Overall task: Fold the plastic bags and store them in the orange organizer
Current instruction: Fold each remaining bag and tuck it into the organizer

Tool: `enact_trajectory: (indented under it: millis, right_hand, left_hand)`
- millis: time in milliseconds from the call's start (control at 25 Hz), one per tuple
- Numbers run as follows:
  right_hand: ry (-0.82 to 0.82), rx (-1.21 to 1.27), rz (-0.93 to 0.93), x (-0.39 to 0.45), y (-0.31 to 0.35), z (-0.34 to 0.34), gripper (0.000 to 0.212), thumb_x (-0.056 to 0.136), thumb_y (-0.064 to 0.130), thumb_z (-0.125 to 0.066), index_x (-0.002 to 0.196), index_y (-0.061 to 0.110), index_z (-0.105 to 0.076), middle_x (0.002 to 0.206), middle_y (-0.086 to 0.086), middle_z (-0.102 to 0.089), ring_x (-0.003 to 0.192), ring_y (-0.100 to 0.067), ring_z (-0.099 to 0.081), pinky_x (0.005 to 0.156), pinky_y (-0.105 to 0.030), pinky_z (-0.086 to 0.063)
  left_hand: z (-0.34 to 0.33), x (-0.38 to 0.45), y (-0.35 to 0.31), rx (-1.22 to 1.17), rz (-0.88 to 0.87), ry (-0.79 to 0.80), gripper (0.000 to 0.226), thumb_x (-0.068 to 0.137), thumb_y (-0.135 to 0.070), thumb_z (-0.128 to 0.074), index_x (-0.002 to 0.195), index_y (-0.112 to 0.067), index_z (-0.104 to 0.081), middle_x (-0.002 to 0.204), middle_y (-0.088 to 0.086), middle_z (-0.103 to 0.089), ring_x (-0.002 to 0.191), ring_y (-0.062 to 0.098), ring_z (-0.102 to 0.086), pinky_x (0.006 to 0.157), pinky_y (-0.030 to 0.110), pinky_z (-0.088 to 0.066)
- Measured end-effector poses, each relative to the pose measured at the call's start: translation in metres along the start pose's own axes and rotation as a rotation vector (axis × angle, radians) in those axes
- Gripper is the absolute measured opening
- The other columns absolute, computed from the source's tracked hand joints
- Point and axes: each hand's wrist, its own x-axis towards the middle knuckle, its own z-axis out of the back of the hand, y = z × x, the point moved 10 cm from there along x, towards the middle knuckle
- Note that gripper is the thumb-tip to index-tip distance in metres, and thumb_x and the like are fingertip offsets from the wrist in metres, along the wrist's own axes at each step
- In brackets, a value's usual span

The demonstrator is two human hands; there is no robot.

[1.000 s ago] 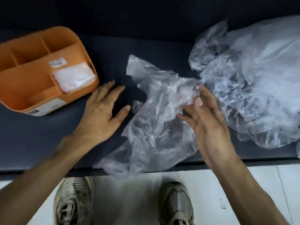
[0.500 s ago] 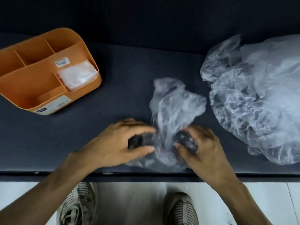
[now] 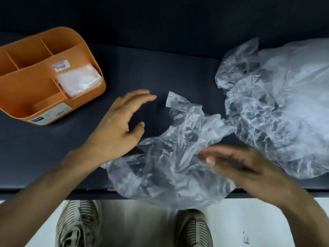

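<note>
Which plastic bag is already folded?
The small white one inside the orange organizer; the others lie crumpled on the dark surface.

I see a crumpled clear bag [image 3: 170,163] spread at the surface's near edge, overhanging it. A heap of bags [image 3: 277,107] fills the right end. The orange organizer [image 3: 33,90] at the left end holds one folded bag [image 3: 78,81].

Both bare forearms reach in from six o'clock. The left hand [image 3: 119,127] hovers palm down, fingers spread and loosely arched toward one o'clock, thumb apart. The right hand [image 3: 238,163] is blurred, fingers straight and together, pointing toward nine o'clock.
</note>
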Motion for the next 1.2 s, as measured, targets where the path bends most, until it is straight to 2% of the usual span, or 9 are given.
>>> enact_trajectory:
  millis: [80,160,240,320,480,600,760,920,1200]
  right_hand:
    - [-0.083,-0.002,0.053,0.002,0.009,0.007,0.024,0.084,0.049,-0.064,0.097,0.035,-0.077,0.094,0.019,-0.075,0.090,0.002,-0.070,0.079,-0.019,-0.054]
    - [-0.404,0.104,0.114,-0.001,0.012,0.029,0.024,0.082,0.044,-0.067,0.081,0.021,-0.073,0.076,0.001,-0.072,0.070,-0.019,-0.067,0.068,-0.032,-0.055]
    - [-0.682,0.319,0.094,-0.009,-0.003,0.043,0.023,0.078,0.042,-0.073,0.081,0.020,-0.064,0.074,-0.004,-0.066,0.066,-0.030,-0.058,0.064,-0.039,-0.051]
    - [-0.769,0.487,0.062,-0.008,-0.018,0.045,0.031,0.073,0.038,-0.077,0.096,0.025,-0.060,0.084,0.005,-0.065,0.072,-0.017,-0.061,0.063,-0.035,-0.052]
    - [-0.752,0.517,0.080,0.000,-0.023,0.044,0.016,0.080,0.026,-0.076,0.093,0.024,-0.067,0.084,0.007,-0.069,0.075,-0.015,-0.064,0.065,-0.030,-0.054]
    - [-0.731,0.515,0.097,0.003,-0.024,0.043,0.001,0.084,0.021,-0.073,0.083,0.021,-0.072,0.079,-0.004,-0.072,0.072,-0.019,-0.064,0.064,-0.027,-0.056]
    - [-0.591,0.624,0.179,0.009,-0.018,0.036,0.012,0.080,0.028,-0.074,0.086,0.018,-0.074,0.080,-0.011,-0.073,0.073,-0.020,-0.067,0.064,-0.027,-0.057]
    - [-0.325,0.769,0.300,0.010,-0.002,0.026,0.023,0.076,0.040,-0.083,0.088,0.021,-0.076,0.080,-0.005,-0.072,0.073,-0.017,-0.067,0.072,-0.027,-0.057]
    - [-0.347,0.799,0.261,0.012,-0.007,0.028,0.030,0.075,0.042,-0.085,0.088,0.017,-0.075,0.078,-0.005,-0.071,0.073,-0.015,-0.066,0.071,-0.024,-0.055]
  left_hand:
    - [-0.024,0.011,-0.008,0.101,-0.103,0.160,0.075,0.091,-0.003,-0.064,0.154,-0.032,-0.036,0.162,-0.021,-0.021,0.146,0.004,-0.024,0.117,0.019,-0.019]
    - [-0.047,0.016,-0.015,0.211,-0.167,0.292,0.080,0.093,-0.004,-0.060,0.157,-0.037,-0.025,0.164,-0.024,-0.011,0.148,0.000,-0.015,0.119,0.029,-0.020]
    - [-0.056,0.019,-0.013,0.134,-0.122,0.315,0.077,0.096,-0.001,-0.051,0.156,-0.041,-0.025,0.158,-0.027,-0.025,0.139,-0.013,-0.024,0.116,0.025,-0.028]
    - [-0.048,0.020,-0.011,-0.051,-0.027,0.230,0.066,0.099,0.000,-0.047,0.149,-0.042,-0.040,0.142,-0.027,-0.049,0.120,-0.018,-0.046,0.104,0.018,-0.040]
    - [-0.051,0.008,-0.007,-0.088,0.004,0.337,0.046,0.096,-0.005,-0.060,0.111,-0.048,-0.069,0.113,-0.023,-0.069,0.103,0.008,-0.067,0.094,0.038,-0.053]
    - [-0.041,0.004,0.001,-0.225,0.088,0.215,0.038,0.091,0.001,-0.065,0.097,-0.035,-0.076,0.100,-0.020,-0.073,0.098,0.004,-0.068,0.091,0.024,-0.053]
    - [-0.019,0.009,0.021,-0.314,0.288,-0.077,0.044,0.090,-0.010,-0.071,0.124,-0.037,-0.062,0.119,-0.022,-0.063,0.103,-0.006,-0.061,0.083,0.012,-0.044]
    - [-0.033,0.018,0.030,-0.403,0.394,0.107,0.060,0.093,-0.018,-0.070,0.144,-0.039,-0.047,0.131,-0.022,-0.059,0.110,-0.008,-0.059,0.103,0.027,-0.046]
    - [-0.031,0.010,0.000,-0.690,0.208,0.066,0.024,0.085,-0.015,-0.071,0.108,-0.021,-0.073,0.102,-0.006,-0.078,0.099,0.009,-0.072,0.084,0.019,-0.054]
